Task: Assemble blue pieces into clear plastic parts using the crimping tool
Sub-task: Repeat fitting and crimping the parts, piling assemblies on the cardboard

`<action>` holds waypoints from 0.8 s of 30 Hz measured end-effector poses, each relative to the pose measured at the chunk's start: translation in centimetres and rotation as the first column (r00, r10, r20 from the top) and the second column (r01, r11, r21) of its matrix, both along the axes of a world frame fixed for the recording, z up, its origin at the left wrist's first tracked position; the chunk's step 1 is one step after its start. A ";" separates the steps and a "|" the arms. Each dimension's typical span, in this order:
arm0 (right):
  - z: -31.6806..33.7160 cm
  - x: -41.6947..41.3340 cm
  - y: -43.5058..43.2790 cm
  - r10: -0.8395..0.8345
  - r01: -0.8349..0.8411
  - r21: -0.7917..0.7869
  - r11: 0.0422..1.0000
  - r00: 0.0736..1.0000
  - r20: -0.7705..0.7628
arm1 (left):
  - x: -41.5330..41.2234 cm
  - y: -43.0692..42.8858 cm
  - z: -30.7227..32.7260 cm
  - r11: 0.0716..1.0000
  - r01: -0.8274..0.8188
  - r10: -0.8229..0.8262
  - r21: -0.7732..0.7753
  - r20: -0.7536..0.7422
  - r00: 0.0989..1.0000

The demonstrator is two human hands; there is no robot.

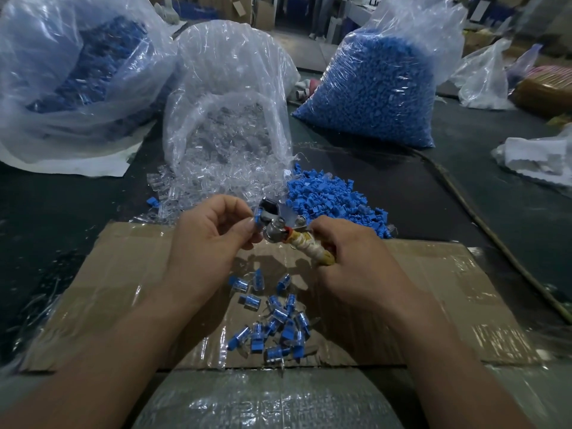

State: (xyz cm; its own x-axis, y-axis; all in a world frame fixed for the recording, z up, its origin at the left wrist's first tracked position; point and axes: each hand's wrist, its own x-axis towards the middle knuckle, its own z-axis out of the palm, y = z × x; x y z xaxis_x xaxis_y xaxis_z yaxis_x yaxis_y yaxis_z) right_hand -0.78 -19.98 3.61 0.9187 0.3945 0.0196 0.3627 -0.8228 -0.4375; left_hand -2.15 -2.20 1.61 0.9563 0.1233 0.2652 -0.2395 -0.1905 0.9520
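My left hand (210,230) pinches a small blue-and-clear part (257,220) between thumb and fingers, held against the metal jaws of the crimping tool (280,222). My right hand (349,258) grips the tool's cloth-wrapped handles (312,249). Below my hands, several assembled blue-in-clear parts (275,323) lie on flattened cardboard (123,274). A loose heap of blue pieces (328,196) sits just behind the tool, and loose clear plastic parts (192,187) spill from an open bag (226,119).
A large bag of blue pieces (371,85) stands at the back right. Another big bag with blue contents (77,72) is at the back left. A cable (483,224) runs along the dark table on the right. White plastic wrap (538,159) lies far right.
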 end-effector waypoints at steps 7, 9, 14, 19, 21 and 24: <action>-0.1 0.0 0.1 -0.016 0.017 0.025 1.000 1.000 -0.021 | -0.2 0.0 0.0 0.999 -0.031 0.031 0.030 0.007 1.000; -0.2 0.0 0.2 -0.020 0.021 0.026 0.999 0.999 -0.025 | -0.2 -0.1 0.1 0.999 -0.034 0.033 0.032 0.007 0.999; -0.3 0.0 0.3 -0.025 0.025 0.024 0.999 1.000 -0.019 | -0.2 -0.1 0.2 0.998 -0.041 0.040 0.038 0.006 0.999; -0.4 0.0 0.4 -0.030 0.030 -0.007 1.000 0.999 0.037 | -0.3 -0.1 0.3 0.997 -0.061 0.061 0.044 0.008 0.998; -0.5 0.0 0.4 -0.030 0.031 -0.015 0.999 0.998 0.047 | -0.2 0.0 0.2 0.996 -0.071 0.071 0.056 0.005 0.997; -0.8 0.2 0.3 -0.027 0.027 -0.005 1.000 1.000 0.014 | -0.1 -0.1 0.1 0.995 -0.077 0.077 0.058 -0.008 0.997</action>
